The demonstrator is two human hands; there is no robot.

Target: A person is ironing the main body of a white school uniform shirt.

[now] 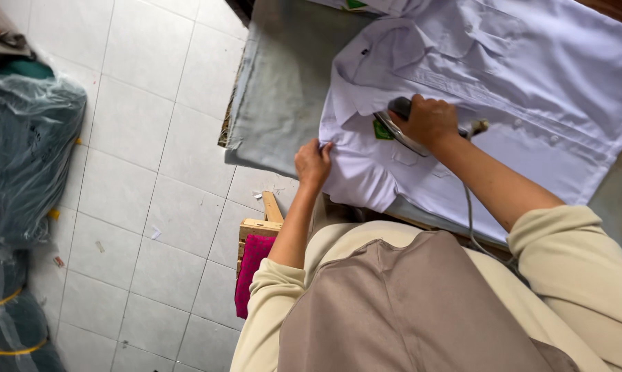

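Observation:
A white button-up shirt [517,76] lies spread on a grey padded ironing surface [283,89]. My right hand [429,120] grips the dark handle of a clothes iron [397,124] pressed on the shirt near a green badge [382,130]. The iron's grey cord [470,220] trails down toward my body. My left hand [313,162] pinches the shirt's edge at the surface's near side, holding the fabric taut.
White tiled floor [139,158] fills the left. Plastic-wrapped dark bundles [22,151] are stacked at the far left. A wooden stool with a magenta cloth [250,269] stands below the ironing surface, close to my left elbow.

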